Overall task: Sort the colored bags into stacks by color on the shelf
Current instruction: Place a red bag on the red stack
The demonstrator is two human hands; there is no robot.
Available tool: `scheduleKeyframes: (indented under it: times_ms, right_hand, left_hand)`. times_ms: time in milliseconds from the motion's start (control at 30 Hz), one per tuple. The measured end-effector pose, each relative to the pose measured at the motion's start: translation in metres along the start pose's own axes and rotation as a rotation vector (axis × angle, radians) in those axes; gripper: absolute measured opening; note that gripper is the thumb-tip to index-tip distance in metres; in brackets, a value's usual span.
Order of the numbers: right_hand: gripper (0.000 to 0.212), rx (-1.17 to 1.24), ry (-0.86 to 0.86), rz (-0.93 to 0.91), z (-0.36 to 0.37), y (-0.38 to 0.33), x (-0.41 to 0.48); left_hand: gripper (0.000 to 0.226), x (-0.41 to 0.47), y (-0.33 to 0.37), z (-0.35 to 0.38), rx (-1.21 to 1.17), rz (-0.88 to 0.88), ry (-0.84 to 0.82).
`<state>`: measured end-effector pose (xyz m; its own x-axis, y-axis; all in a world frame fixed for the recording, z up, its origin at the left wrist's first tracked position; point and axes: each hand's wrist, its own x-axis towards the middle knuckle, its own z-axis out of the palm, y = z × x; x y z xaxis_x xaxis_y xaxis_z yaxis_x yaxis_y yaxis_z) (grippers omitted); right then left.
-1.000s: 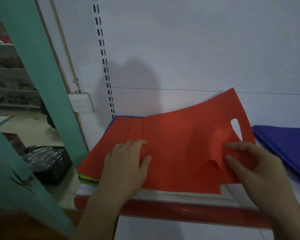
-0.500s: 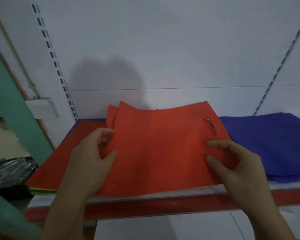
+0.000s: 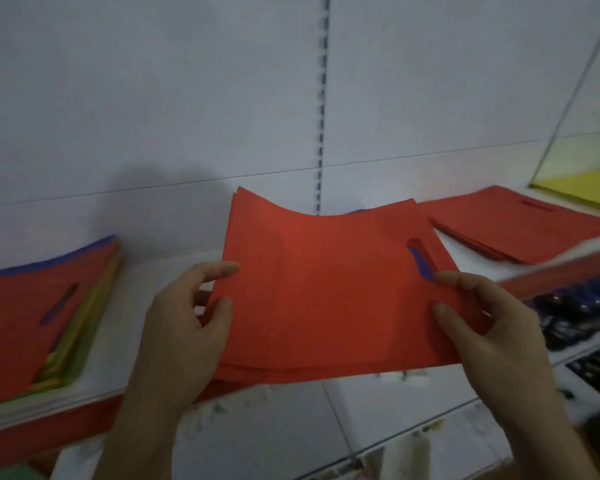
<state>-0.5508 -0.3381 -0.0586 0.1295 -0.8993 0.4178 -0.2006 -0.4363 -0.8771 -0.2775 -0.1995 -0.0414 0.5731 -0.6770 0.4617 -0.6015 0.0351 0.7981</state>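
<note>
Two hands hold a small bunch of red bags (image 3: 326, 289) up over the white shelf (image 3: 160, 271), between a mixed pile (image 3: 31, 306) on the left and a red stack (image 3: 520, 226) on the right. The left hand (image 3: 184, 323) has its grip clamped on the bunch's left edge, and the right hand (image 3: 489, 327) has its grip clamped on the right edge near the handle hole (image 3: 419, 258). A yellow stack (image 3: 582, 192) lies far right.
</note>
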Motion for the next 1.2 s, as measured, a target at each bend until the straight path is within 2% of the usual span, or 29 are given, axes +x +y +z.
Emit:
scheduleKeyframes:
  times_ms: [267, 467, 600, 933, 1200]
  right_hand:
    - [0.034, -0.137, 0.112, 0.136, -0.163, 0.058, 0.021]
    - [0.034, -0.15, 0.222, 0.21, -0.24, 0.096, 0.05]
    - [0.033, -0.156, 0.275, 0.233, -0.267, 0.124, 0.082]
    - [0.032, -0.16, 0.272, 0.178, -0.301, 0.187, 0.204]
    - [0.033, -0.111, 0.121, 0.113, -0.286, 0.225, 0.29]
  left_hand:
    - [0.042, -0.007, 0.068, 0.178, -0.016, 0.04, -0.193]
    - [0.044, 0.002, 0.116, 0.277, 0.024, 0.068, -0.277]
    - [0.043, 0.018, 0.133, 0.329, 0.014, 0.06, -0.297]
    - [0.038, 0.073, 0.156, 0.429, 0.037, 0.044, -0.231]
    - [0.046, 0.089, 0.161, 0.457, 0.218, -0.049, -0.174]
